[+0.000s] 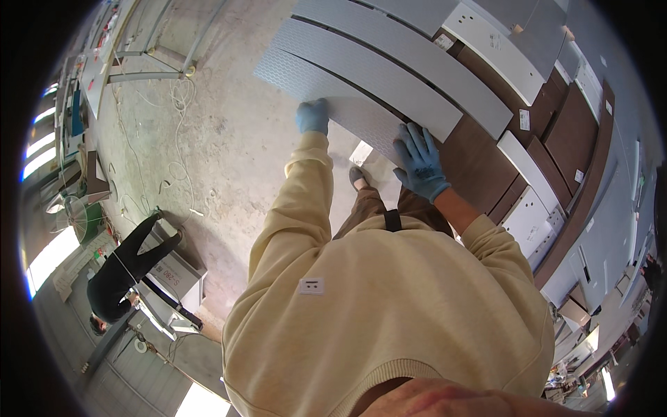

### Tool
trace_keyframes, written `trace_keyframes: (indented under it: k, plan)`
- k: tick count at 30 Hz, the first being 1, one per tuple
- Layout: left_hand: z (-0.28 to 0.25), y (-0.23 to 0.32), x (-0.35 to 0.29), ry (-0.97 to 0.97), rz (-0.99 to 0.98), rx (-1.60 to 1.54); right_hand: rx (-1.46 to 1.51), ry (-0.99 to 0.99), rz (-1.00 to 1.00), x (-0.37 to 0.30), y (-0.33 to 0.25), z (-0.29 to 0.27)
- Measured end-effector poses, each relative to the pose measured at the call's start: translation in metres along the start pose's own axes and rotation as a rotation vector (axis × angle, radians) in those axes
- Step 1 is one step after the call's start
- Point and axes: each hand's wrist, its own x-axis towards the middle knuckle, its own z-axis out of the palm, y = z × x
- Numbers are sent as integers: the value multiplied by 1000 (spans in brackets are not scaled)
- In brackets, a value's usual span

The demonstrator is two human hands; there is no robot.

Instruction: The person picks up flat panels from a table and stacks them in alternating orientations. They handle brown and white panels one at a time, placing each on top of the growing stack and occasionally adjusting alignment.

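Observation:
A long grey panel (pixel 347 108) with a textured pattern lies in front of me, nearest in a row of similar panels. My left hand (pixel 313 117), in a blue glove, is closed at its near edge; the fingertips are partly hidden. At the right end of the same panel, my right hand (pixel 420 163), also gloved in blue, rests flat with fingers extended. Beyond a dark gap lies a second grey panel (pixel 389 90), roughly parallel to the first. Dark brown boards (pixel 462 156) sit just right of my right hand.
White boards with holes (pixel 495 52) and more brown boards (pixel 573 132) are stacked to the right. Loose cables (pixel 182 149) trail over the concrete floor (pixel 229 118) at left. A co-worker in black (pixel 125 267) bends over a box (pixel 177 278). A metal frame (pixel 153 75) stands far left.

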Motion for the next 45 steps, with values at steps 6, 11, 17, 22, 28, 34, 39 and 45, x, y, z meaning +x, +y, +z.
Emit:
trace_keyframes:
  k: [6,11,17,22,28,34,39,45]
  plan:
    - [10,-10,7,74,9,31,38,9,8,0,5,1]
    - [11,-2,3,47,-28,36,-12,49,16,2,8,3]
    - [14,-10,15,42,8,15,5,67,21,5,11,3]
    - [12,1,26,124,-59,-330,10,58,82,5,10,7]
    - [11,15,34,207,-85,-185,-3,41,87,5,12,13]
    - [19,2,49,235,-99,-283,-11,36,94,4,13,16]
    - [21,1,46,185,-144,-533,-25,23,84,6,13,16]
    - [14,29,22,162,-214,-635,25,106,68,23,6,-2]
